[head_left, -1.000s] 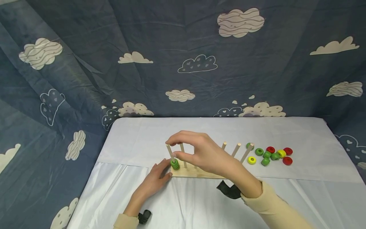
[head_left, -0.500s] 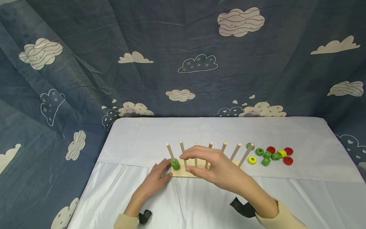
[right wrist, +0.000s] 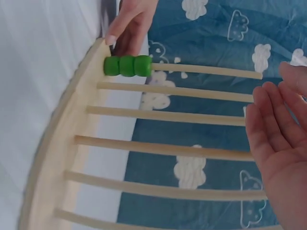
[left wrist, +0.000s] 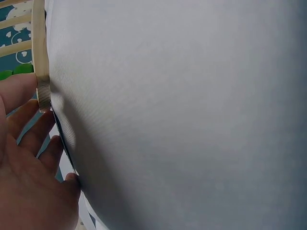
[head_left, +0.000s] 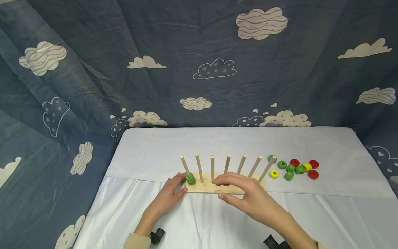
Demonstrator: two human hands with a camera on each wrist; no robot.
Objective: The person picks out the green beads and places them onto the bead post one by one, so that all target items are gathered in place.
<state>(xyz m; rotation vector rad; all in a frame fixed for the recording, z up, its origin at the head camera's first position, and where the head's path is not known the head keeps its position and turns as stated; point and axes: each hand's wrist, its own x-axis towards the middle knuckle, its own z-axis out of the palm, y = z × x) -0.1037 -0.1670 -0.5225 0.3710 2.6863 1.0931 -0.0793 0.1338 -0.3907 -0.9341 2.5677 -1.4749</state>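
A wooden peg stand point(head_left: 200, 187), a flat board with a row of several upright pegs, lies on the white cloth. Three green beads point(right wrist: 127, 66) are stacked at the foot of its leftmost peg; the other pegs in sight are bare. My left hand point(head_left: 168, 193) holds the board's left end, its thumb at the near corner and fingers along the far side. Over the right half of the board hovers my right hand point(head_left: 253, 199), thumb and fingers apart with nothing between them. It hides part of the board and some peg bases.
To the right of the stand lie several loose beads: green point(head_left: 289, 175), yellow point(head_left: 274, 174) and red point(head_left: 313, 174). A dark cloud-print curtain point(head_left: 214, 97) hangs behind the table's far edge. Black straps point(head_left: 157, 236) are on the wrists.
My right hand has moved away from the leftmost peg, rightward and toward me, uncovering the middle pegs. The left hand, the stand and the beads have stayed in place.
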